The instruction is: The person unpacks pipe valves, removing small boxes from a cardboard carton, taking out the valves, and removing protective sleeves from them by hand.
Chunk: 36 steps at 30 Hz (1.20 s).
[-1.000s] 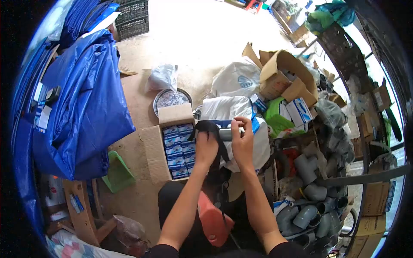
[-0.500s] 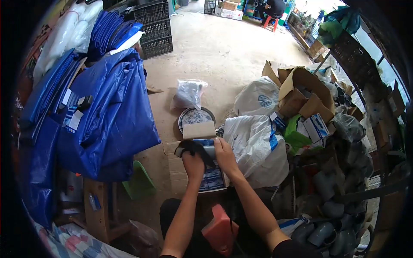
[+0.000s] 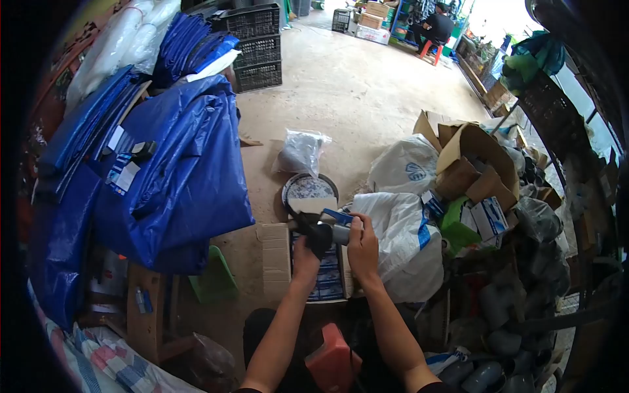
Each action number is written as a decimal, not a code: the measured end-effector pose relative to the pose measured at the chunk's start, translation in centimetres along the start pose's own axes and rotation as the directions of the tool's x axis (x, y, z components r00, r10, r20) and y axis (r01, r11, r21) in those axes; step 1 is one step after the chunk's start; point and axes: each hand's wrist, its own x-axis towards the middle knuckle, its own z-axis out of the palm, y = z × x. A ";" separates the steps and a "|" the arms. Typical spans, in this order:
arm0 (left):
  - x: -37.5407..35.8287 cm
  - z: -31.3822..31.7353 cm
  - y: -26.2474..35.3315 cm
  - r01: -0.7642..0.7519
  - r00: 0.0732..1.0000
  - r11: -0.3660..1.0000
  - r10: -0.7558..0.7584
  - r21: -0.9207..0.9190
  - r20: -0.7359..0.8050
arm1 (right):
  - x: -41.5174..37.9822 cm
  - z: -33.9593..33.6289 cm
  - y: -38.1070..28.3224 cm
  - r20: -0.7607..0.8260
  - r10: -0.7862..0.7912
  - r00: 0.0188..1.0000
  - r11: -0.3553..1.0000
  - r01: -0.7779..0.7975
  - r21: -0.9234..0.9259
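Observation:
My left hand (image 3: 305,263) is closed round a dark, soft-looking black thing (image 3: 318,240), whose kind I cannot make out. My right hand (image 3: 362,247) grips a grey plastic valve (image 3: 341,234) with a blue lever (image 3: 337,215) on top. The black thing meets the valve's left end, hiding part of it. Both hands are above an open cardboard carton (image 3: 276,262), in which several small blue-and-white boxes (image 3: 327,285) lie.
Beyond the carton are a round patterned tray (image 3: 308,185) and a clear plastic bag (image 3: 301,152). Blue tarpaulin (image 3: 177,170) lies left; white sacks (image 3: 400,242) and grey pipe fittings (image 3: 498,298) lie right. A person (image 3: 434,29) sits far off on a red stool (image 3: 430,52).
The view has shifted, so the scene sits further right and lower. My hands hold the valve more upright above the carton, and its blue lever now shows clearly.

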 end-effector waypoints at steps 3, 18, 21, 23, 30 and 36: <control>0.5 -1.6 0.1 -0.006 0.988 0.991 -0.014 0.133 0.152 | -0.3 -0.1 -0.7 -0.011 -0.058 0.998 0.996 0.057 -0.064; -1.3 0.1 3.8 0.391 0.879 0.685 -0.081 -0.614 0.470 | -0.1 -1.6 -1.2 0.158 -0.298 0.941 0.943 0.265 0.202; -0.3 -1.0 3.6 0.292 0.894 0.783 -0.019 -0.550 0.447 | 0.0 -2.1 -0.5 0.263 -0.266 0.927 0.949 0.204 0.242; -0.4 -0.8 3.8 0.241 0.922 0.821 -0.027 -0.517 0.386 | -0.3 -2.3 -0.8 0.259 -0.151 0.954 0.965 0.086 0.248; 0.9 -1.8 -0.3 0.153 0.955 0.890 -0.022 -0.428 0.296 | 0.8 -2.4 0.6 0.233 0.031 0.972 0.999 -0.026 -0.022; 0.5 -1.4 2.2 0.169 0.953 0.834 -0.002 -0.524 0.304 | 0.4 -2.1 1.8 0.390 -0.371 0.843 0.911 0.411 -0.021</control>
